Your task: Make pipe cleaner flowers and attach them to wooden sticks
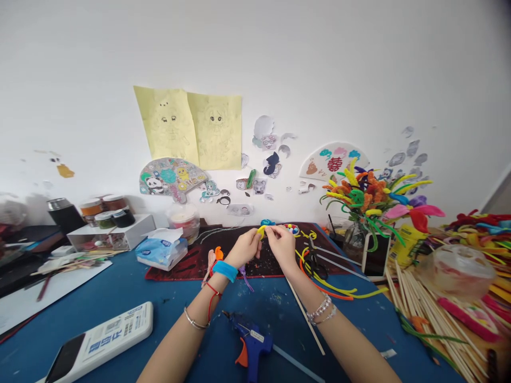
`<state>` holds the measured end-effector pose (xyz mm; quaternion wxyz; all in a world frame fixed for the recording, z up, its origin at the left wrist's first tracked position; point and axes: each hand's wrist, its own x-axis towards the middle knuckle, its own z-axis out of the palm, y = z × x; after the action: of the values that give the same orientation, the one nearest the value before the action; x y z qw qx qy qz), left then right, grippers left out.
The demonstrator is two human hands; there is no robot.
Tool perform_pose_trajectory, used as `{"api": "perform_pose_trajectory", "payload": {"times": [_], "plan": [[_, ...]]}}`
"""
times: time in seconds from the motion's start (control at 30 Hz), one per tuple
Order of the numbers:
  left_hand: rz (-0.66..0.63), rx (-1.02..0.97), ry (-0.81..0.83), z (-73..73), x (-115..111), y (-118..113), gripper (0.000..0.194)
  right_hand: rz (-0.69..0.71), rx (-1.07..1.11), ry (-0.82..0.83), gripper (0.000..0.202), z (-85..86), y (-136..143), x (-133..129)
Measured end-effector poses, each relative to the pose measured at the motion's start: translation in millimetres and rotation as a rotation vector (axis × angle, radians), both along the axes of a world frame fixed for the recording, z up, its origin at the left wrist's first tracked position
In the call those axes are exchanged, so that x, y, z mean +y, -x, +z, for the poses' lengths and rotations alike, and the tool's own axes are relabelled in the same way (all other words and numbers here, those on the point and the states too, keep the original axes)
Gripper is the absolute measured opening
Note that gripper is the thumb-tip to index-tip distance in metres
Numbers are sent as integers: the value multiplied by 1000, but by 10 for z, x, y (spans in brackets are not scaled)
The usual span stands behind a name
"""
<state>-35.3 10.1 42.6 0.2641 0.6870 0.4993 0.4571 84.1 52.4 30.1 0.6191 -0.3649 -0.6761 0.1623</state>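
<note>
Over the dark mat [179,272], my left hand [245,248] and my right hand [281,246] meet, fingers pinched. Between their fingertips is a yellow pipe cleaner [261,231], mostly covered by the fingers. A blue fuzzy piece [267,223] shows just behind it. Beside my left wrist lie an orange fuzzy piece [218,254] and a purple one [245,278]. To the right of my right hand are loose yellow pipe cleaners [329,284], an orange one [325,289] and black-handled scissors [317,264].
A blue glue gun [255,340] lies between my forearms, near a thin wooden stick [305,316]. At left are a white power bank [106,338] and a tissue pack [162,249]. Pipe-cleaner flowers [371,197], a phone [376,254] and wooden sticks [427,308] stand or lie right.
</note>
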Motion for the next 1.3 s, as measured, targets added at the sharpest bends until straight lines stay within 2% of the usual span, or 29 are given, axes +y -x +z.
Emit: {"api": "perform_pose_trajectory", "payload": {"times": [0.17, 0.23, 0.43, 0.53, 0.67, 0.8, 0.9, 1.03, 1.1, 1.2, 1.3], "plan": [[66, 85, -59, -18, -29, -42, 13, -9, -94, -33, 22, 47, -42, 6], [66, 98, -53, -22, -35, -54, 13, 28, -127, -34, 22, 79, -79, 35], [-30, 56, 63, -67, 0, -22, 21, 229, -98, 42, 34, 180, -228, 163], [-93, 15, 123, -77, 13, 4, 23, 274, -194, 17, 31, 216, -277, 168], [-155, -8, 173, -63, -2, 24, 29, 180, -418, -145, 18, 236, -297, 126], [-182, -11, 193, -71, -9, 24, 29, 120, -535, -180, 18, 238, -296, 103], [-205, -11, 203, -74, -13, 22, 27, 171, -510, -80, 19, 231, -299, 115], [-298, -29, 257, -31, -45, 30, 26, 411, -443, 149, 26, 207, -307, 157], [-327, -46, 294, -4, -53, 45, 28, 481, -376, 212, 28, 199, -302, 167], [-250, -17, 301, 24, -28, 125, 34, 490, -244, 277, 29, 214, -289, 150], [-136, 31, 276, 47, 23, 320, 43, 442, -210, 297, 30, 267, -307, 115]]}}
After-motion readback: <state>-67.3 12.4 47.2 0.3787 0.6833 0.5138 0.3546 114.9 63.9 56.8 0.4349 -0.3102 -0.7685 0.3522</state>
